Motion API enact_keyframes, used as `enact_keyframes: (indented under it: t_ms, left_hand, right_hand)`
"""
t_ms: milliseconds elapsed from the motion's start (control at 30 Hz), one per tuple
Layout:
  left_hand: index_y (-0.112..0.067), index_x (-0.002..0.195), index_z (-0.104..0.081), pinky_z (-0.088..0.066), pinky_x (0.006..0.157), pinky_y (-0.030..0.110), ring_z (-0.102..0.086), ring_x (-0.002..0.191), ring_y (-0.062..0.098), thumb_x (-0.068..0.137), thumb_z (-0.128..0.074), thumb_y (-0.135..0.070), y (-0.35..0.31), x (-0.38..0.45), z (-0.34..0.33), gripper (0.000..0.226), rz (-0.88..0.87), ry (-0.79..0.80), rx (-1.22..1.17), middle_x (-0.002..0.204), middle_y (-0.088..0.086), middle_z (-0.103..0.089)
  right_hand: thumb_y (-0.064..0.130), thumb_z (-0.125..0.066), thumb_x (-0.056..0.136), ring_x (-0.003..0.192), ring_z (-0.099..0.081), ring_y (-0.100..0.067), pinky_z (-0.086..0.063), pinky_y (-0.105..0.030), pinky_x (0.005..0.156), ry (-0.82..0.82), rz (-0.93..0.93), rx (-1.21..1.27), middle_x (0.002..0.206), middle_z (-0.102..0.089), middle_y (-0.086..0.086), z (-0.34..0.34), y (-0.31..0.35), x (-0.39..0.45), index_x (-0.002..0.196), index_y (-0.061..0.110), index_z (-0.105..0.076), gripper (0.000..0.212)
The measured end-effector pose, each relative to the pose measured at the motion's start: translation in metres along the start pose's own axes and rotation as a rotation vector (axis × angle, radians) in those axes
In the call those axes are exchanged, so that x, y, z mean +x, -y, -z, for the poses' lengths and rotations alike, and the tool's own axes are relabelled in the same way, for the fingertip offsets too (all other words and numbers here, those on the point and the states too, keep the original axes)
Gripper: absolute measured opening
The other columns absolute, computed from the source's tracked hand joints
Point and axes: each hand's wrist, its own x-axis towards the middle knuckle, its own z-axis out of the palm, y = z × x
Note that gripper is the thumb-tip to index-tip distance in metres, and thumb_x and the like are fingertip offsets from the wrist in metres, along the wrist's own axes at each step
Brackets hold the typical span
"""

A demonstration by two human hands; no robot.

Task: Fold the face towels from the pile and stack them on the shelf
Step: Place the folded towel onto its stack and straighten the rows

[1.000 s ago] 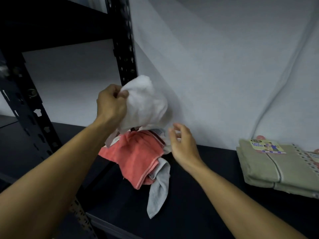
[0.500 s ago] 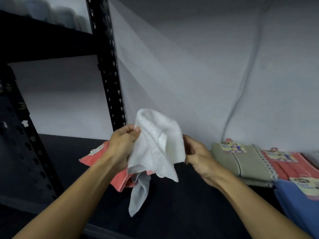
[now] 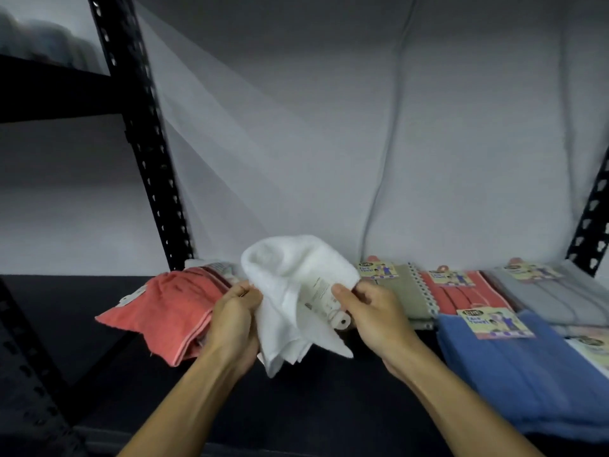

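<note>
We hold the white towel bunched above the shelf, left hand and right hand each pinching an edge; we should find two corners and shake it flat before folding, with the coral pile just left of it and folded stacks to its right and beyond

Looks like shop/stockroom: black slotted-steel rack, folded towels right of its post with retail tags attached.

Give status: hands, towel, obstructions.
Left hand and right hand both pinch the white towel, bunched, unfolded, above the shelf. Coral pile left, folded stacks right. Nothing in the way.
</note>
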Motion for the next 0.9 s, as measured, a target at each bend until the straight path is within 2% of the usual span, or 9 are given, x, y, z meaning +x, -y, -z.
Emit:
enact_keyframes:
  t_ms: [100,200,267,333,433,500,600,767,900]
  left_hand:
    - [-0.004,0.105,-0.068,-0.058,0.068,0.040,-0.071,0.076,0.027,0.090,-0.044,0.006,0.003,-0.011,0.006,0.030,-0.054,0.049,0.140,0.090,0.015,-0.073]
    - [-0.008,0.105,-0.071,-0.060,0.076,0.046,-0.071,0.085,0.032,0.092,-0.047,0.006,0.001,-0.012,0.014,0.030,-0.100,-0.008,0.321,0.098,0.016,-0.074]
    - [-0.007,0.104,-0.069,-0.059,0.067,0.034,-0.072,0.080,0.023,0.093,-0.046,0.008,-0.008,-0.009,0.018,0.030,-0.114,-0.056,0.321,0.096,0.014,-0.075]
    - [-0.006,0.109,-0.067,-0.056,0.080,0.033,-0.071,0.098,0.022,0.095,-0.045,0.007,-0.023,-0.002,0.020,0.029,-0.151,-0.047,0.251,0.102,0.011,-0.075]
    - [-0.015,0.120,-0.065,-0.044,0.106,0.049,-0.064,0.115,0.024,0.086,-0.061,-0.018,-0.054,-0.004,0.018,0.034,-0.277,0.126,0.350,0.116,0.004,-0.072]
    - [-0.026,0.123,-0.064,-0.046,0.104,0.048,-0.064,0.114,0.017,0.080,-0.066,-0.039,-0.077,-0.013,0.006,0.045,-0.362,0.264,0.632,0.119,-0.005,-0.070]
    - [-0.027,0.109,-0.069,-0.056,0.088,0.047,-0.072,0.092,0.017,0.082,-0.073,-0.051,-0.099,-0.026,-0.021,0.036,-0.386,0.319,0.935,0.101,-0.004,-0.075]
    - [-0.012,0.099,-0.075,-0.060,0.082,0.040,-0.074,0.087,0.024,0.086,-0.073,-0.021,-0.112,-0.034,-0.038,0.016,-0.383,0.243,0.690,0.091,0.002,-0.077]
    - [-0.009,0.102,-0.075,-0.059,0.085,0.047,-0.073,0.091,0.031,0.084,-0.073,-0.016,-0.109,-0.041,-0.036,0.020,-0.391,0.175,0.411,0.097,0.010,-0.076]
  right_hand:
    - [0.026,-0.059,0.095,0.076,-0.070,-0.015,-0.059,-0.042,0.070,-0.022,0.108,-0.153,0.078,-0.071,0.005,0.015,0.018,0.012,0.083,0.018,-0.069,0.018]
    - [0.028,-0.056,0.096,0.072,-0.065,-0.022,-0.053,-0.041,0.065,-0.022,0.220,-0.382,0.076,-0.068,0.002,0.024,0.041,0.024,0.082,0.014,-0.065,0.022]
    - [0.030,-0.055,0.096,0.064,-0.056,-0.018,-0.044,-0.034,0.060,-0.009,0.277,-0.485,0.067,-0.059,0.008,0.026,0.056,0.029,0.076,0.019,-0.058,0.023]
    - [0.031,-0.054,0.096,0.065,-0.051,-0.011,-0.039,-0.030,0.062,0.006,0.348,-0.599,0.064,-0.053,0.013,0.024,0.072,0.031,0.077,0.025,-0.055,0.020]
    - [0.034,-0.055,0.095,0.079,-0.055,-0.008,-0.041,-0.029,0.070,0.044,0.455,-0.706,0.072,-0.059,0.018,0.018,0.094,0.033,0.097,0.030,-0.062,0.008]
    - [0.032,-0.054,0.096,0.087,-0.057,-0.005,-0.040,-0.028,0.073,0.084,0.507,-0.726,0.081,-0.066,0.021,0.014,0.108,0.037,0.111,0.035,-0.061,0.017]
    - [0.031,-0.056,0.096,0.090,-0.060,-0.003,-0.048,-0.032,0.082,0.173,0.566,-0.696,0.083,-0.070,0.019,0.009,0.130,0.043,0.122,0.038,-0.054,0.027]
    - [0.041,-0.071,0.084,0.084,-0.064,-0.002,-0.052,-0.038,0.086,0.155,0.591,-0.564,0.080,-0.071,0.018,0.015,0.157,0.057,0.134,0.033,-0.048,0.055]
    - [0.063,-0.065,0.071,0.099,-0.058,-0.002,-0.048,-0.019,0.080,-0.038,0.496,-0.198,0.116,-0.059,0.012,0.036,0.145,0.052,0.141,0.030,-0.040,0.081]
